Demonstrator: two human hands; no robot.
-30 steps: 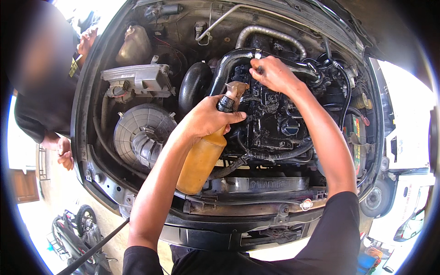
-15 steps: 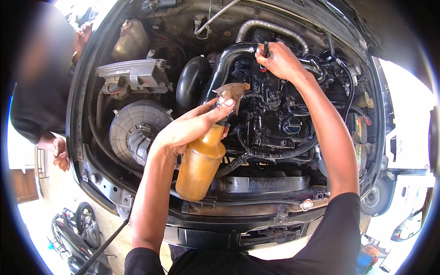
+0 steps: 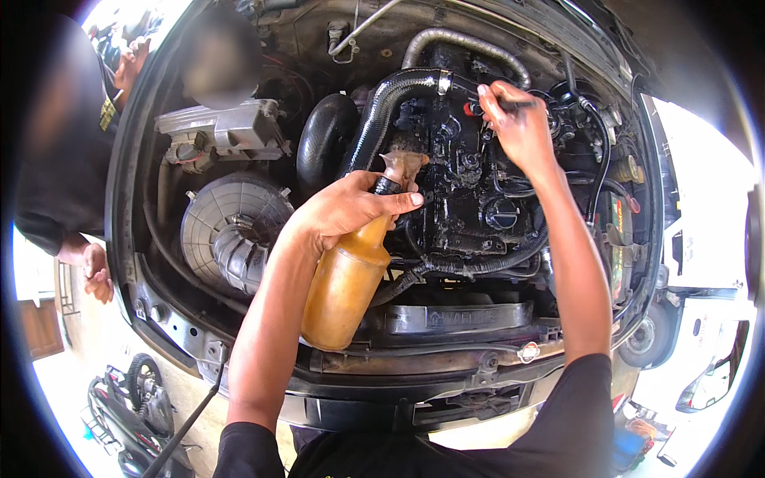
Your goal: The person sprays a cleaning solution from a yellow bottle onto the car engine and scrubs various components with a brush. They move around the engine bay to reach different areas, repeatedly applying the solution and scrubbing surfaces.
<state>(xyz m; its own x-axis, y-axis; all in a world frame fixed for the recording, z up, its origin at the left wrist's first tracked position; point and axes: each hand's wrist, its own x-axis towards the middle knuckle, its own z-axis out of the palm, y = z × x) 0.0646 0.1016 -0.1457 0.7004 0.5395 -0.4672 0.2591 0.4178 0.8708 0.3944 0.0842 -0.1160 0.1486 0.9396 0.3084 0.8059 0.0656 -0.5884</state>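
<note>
My left hand (image 3: 351, 209) is wrapped round the neck of a spray bottle (image 3: 344, 279) with amber contents and a grimy trigger head. The bottle leans over the front of the engine bay, its nozzle toward the engine. Above the far right part of the wet, black engine (image 3: 458, 171), my right hand (image 3: 522, 131) is closed on a slim black-handled tool (image 3: 518, 105). A red part shows beside its fingertips; the tool's working end is not clear. Just left of that hand runs a shiny black hose (image 3: 382, 107) with a metal clamp (image 3: 444, 82).
A round air filter housing (image 3: 227, 223) and a grey box (image 3: 227, 127) sit on the left. On the right is a battery (image 3: 620, 239). Another person's hand (image 3: 97, 275) hangs beside the left fender. A motorcycle (image 3: 131, 406) stands at lower left.
My right hand has moved right and slightly down, away from the hose clamp, with the tool in it. The spray bottle stays in my left hand, whose thumb now points right.
</note>
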